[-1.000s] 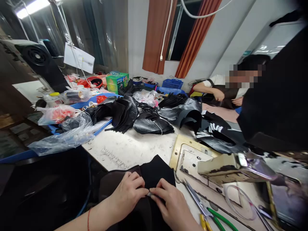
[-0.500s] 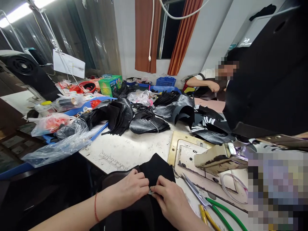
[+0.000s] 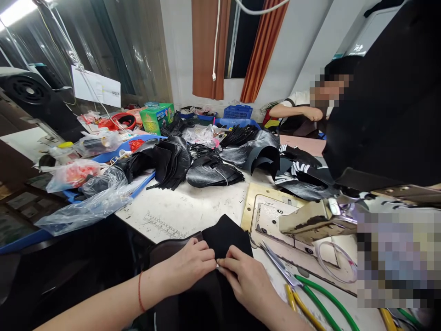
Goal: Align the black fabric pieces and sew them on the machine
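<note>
Bench: white worktable (image 3: 193,209); scissors (image 3: 280,271) right of black fabric piece (image 3: 225,234)
Hands: left hand (image 3: 191,266), right hand (image 3: 246,280) pinching fabric seam, fingertips meeting
Risk: seam may slip; grip small

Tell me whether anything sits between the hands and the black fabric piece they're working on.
Nothing visible does. The left hand and right hand both rest directly on the black fabric, fingertips meeting at one spot on it. The scissors lie to the right on the table, apart from the fabric.
</note>
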A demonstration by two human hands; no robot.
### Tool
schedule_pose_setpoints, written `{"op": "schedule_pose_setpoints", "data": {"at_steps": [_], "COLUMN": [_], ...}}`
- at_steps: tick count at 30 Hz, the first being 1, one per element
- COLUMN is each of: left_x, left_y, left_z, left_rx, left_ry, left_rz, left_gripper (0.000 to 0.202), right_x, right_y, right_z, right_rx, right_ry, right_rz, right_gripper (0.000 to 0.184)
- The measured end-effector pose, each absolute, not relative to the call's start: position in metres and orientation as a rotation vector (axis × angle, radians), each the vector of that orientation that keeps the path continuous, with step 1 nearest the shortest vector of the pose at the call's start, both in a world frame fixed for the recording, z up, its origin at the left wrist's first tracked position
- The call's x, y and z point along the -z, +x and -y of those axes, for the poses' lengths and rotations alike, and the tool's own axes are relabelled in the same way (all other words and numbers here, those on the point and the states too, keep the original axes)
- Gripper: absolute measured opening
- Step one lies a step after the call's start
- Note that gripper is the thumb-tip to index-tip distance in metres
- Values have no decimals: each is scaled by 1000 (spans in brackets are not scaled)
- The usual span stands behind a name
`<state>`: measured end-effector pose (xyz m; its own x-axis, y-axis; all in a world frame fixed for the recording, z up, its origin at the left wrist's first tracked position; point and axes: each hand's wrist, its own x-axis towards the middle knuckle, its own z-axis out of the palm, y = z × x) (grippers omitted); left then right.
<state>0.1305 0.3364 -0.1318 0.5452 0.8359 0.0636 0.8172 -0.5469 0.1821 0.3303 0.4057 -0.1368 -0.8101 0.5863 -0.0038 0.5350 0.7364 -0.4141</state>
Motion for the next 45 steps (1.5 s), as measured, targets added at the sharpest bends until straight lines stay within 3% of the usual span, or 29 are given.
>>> {"op": "schedule_pose_setpoints", "data": {"at_steps": [9, 19, 26, 34, 45], "left_x": [155, 168, 173, 173, 165], "left_y": [134, 142, 132, 135, 142], "left_z": [-332, -308, -290, -289, -291], "left_rx": [-536, -952, -656, -448, -483], "left_ry": [2544, 2408, 2622, 2698, 2575], "left_rz": [-1514, -1709, -1652, -1663, -1711], "left_gripper": [20, 12, 34, 40, 39], "right_x": [140, 154, 156, 158, 147], "right_y": [324, 329, 329, 330, 353], "right_z": [-403, -402, -404, -405, -405], "right_rx": [-391, -363, -385, -339, -95], "right_ry": [-844, -787, -760, -720, -794], "right_rz": [2903, 2808, 2789, 2781, 2702], "right_gripper": [21, 20, 20, 18, 22]}}
